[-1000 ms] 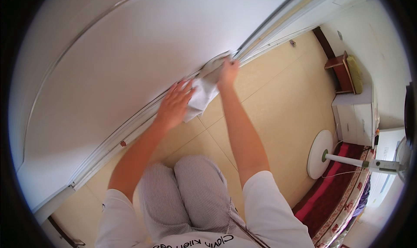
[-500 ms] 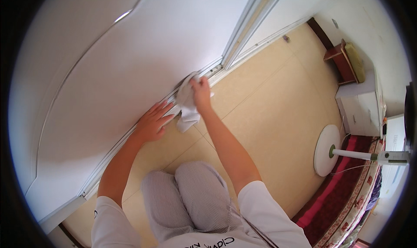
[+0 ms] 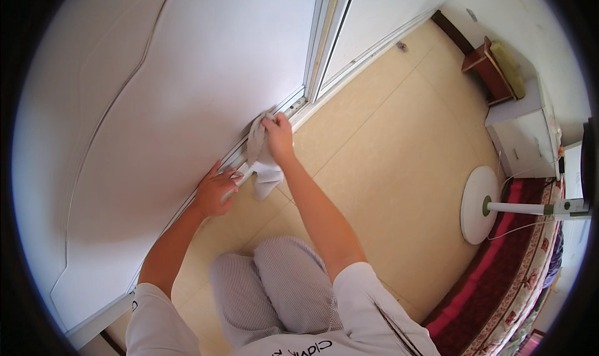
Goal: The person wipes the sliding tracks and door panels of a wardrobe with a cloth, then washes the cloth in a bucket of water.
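Observation:
My right hand (image 3: 279, 136) is closed on a whitish cloth (image 3: 257, 145), bunched against the metal track (image 3: 296, 104) at the foot of a white sliding door (image 3: 206, 63). A loose end of the cloth hangs over the track's edge onto the tiled floor. To the left of it, my left hand (image 3: 214, 194) lies at the door's lower edge with its fingers apart and somewhat bent, holding nothing. Its fingertips come close to the cloth. Part of the track is hidden beneath the cloth and my hands.
Beige floor tiles (image 3: 374, 169) spread out to my right. A round white fan base (image 3: 477, 205) stands beside a bed with a dark red cover (image 3: 493, 269). Farther back are a white cabinet (image 3: 521, 141) and a reddish-brown wooden piece (image 3: 490, 75). Another door panel (image 3: 380, 25) rises beyond the track.
The view has shifted a little. My right hand and the bunched cloth have come slightly nearer along the track. The left hand's fingers are more bent.

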